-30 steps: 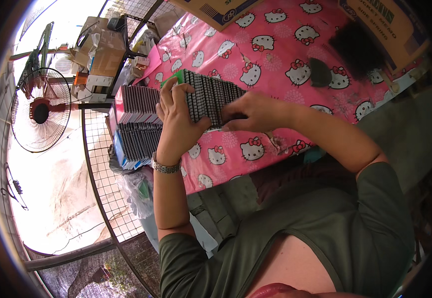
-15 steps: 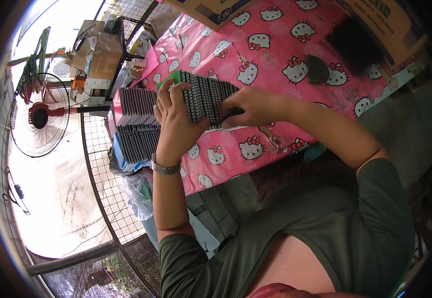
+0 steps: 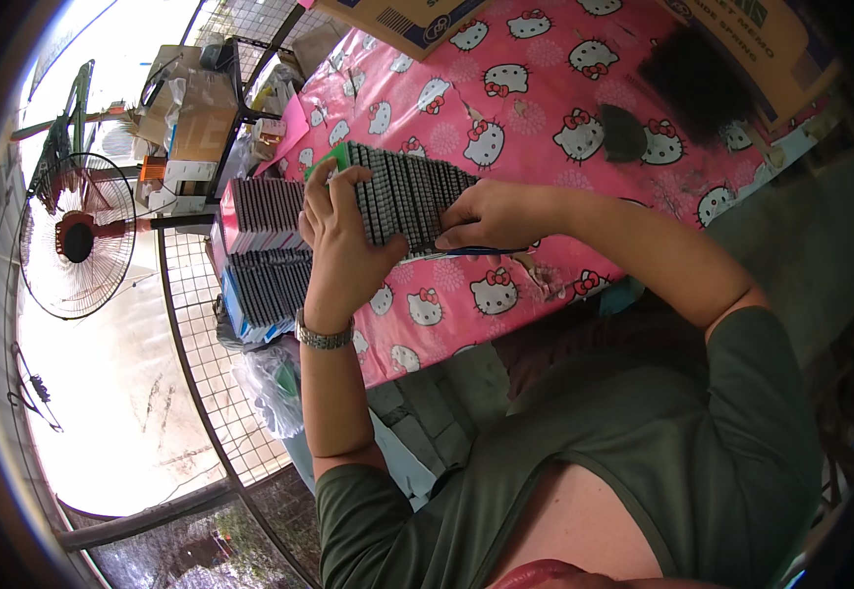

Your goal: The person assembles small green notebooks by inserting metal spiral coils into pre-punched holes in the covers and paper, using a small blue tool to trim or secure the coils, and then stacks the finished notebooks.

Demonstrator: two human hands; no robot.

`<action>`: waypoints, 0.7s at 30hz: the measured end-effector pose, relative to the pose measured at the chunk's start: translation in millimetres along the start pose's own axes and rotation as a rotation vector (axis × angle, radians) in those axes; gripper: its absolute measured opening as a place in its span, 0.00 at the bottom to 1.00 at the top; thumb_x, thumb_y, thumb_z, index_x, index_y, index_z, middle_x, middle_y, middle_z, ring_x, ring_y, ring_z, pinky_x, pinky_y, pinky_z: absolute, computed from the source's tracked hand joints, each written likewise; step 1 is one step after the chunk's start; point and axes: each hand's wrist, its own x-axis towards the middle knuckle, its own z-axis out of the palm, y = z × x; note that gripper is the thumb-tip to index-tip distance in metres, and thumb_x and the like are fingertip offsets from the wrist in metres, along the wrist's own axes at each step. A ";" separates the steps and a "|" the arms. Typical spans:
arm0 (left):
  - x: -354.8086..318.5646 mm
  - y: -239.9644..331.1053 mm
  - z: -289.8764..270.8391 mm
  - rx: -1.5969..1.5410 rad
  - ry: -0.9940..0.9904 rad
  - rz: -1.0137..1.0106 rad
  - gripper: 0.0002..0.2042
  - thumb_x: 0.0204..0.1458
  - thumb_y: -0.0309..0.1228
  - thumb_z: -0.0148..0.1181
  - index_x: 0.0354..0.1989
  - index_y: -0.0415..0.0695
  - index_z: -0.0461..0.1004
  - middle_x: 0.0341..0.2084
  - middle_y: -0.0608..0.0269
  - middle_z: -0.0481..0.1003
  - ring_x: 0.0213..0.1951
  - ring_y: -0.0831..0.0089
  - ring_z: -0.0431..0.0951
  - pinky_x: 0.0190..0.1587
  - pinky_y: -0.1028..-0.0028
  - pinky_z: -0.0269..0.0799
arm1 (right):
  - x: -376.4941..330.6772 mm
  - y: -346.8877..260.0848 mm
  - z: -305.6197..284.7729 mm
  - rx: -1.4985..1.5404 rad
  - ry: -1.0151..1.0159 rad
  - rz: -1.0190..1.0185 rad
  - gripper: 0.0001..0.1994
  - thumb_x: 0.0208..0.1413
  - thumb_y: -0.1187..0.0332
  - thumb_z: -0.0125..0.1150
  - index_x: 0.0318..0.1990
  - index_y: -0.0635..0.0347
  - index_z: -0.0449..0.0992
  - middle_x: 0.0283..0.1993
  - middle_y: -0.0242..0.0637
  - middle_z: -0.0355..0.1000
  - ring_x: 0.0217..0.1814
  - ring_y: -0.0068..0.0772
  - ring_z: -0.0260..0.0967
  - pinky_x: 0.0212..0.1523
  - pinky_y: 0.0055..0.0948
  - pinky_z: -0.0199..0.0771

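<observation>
A thick row of thin dark cards or plates (image 3: 412, 191) stands on edge on the pink cartoon-cat tablecloth (image 3: 535, 88). My left hand (image 3: 338, 245) clasps the row's left end, next to a green piece (image 3: 327, 160). My right hand (image 3: 491, 216) presses on the row's right end, and a thin dark stick lies under its fingers. Both hands squeeze the row between them.
Two more stacks of the same dark pieces (image 3: 265, 245) sit in boxes left of the table. A standing fan (image 3: 78, 240) and a wire grid panel (image 3: 201, 344) are at the left. Cardboard boxes (image 3: 397, 15) and dark pads (image 3: 682, 83) lie at the table's far side.
The row has stayed clamped between both hands. The hands shifted only slightly on it.
</observation>
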 end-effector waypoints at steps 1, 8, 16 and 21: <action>0.0 -0.2 0.3 0.000 0.003 0.006 0.38 0.31 0.30 0.70 0.57 0.51 0.61 0.63 0.47 0.55 0.68 0.45 0.53 0.66 0.47 0.45 | 0.6 -1.0 -1.6 0.101 -0.077 0.085 0.19 0.48 0.55 0.72 0.43 0.58 0.80 0.44 0.43 0.76 0.47 0.44 0.75 0.48 0.37 0.75; 1.9 3.6 -1.6 -0.013 -0.013 -0.001 0.38 0.31 0.29 0.70 0.57 0.51 0.61 0.63 0.47 0.55 0.68 0.45 0.53 0.67 0.47 0.45 | 13.1 41.7 4.8 -0.427 0.406 -0.578 0.19 0.49 0.54 0.71 0.42 0.58 0.81 0.39 0.42 0.77 0.44 0.43 0.76 0.47 0.38 0.75; -0.9 0.5 0.0 -0.005 -0.007 -0.003 0.38 0.31 0.28 0.70 0.57 0.51 0.61 0.64 0.47 0.54 0.67 0.46 0.54 0.66 0.46 0.46 | 8.2 15.3 -4.2 -0.213 0.072 -0.164 0.18 0.49 0.55 0.70 0.42 0.58 0.80 0.40 0.42 0.76 0.45 0.44 0.75 0.46 0.37 0.73; 1.4 2.9 -1.4 -0.023 -0.013 -0.006 0.38 0.31 0.28 0.70 0.58 0.52 0.61 0.64 0.48 0.54 0.67 0.46 0.53 0.66 0.47 0.46 | 13.0 39.9 2.0 -0.554 0.436 -0.596 0.20 0.52 0.51 0.67 0.41 0.60 0.81 0.37 0.43 0.78 0.43 0.43 0.77 0.46 0.39 0.75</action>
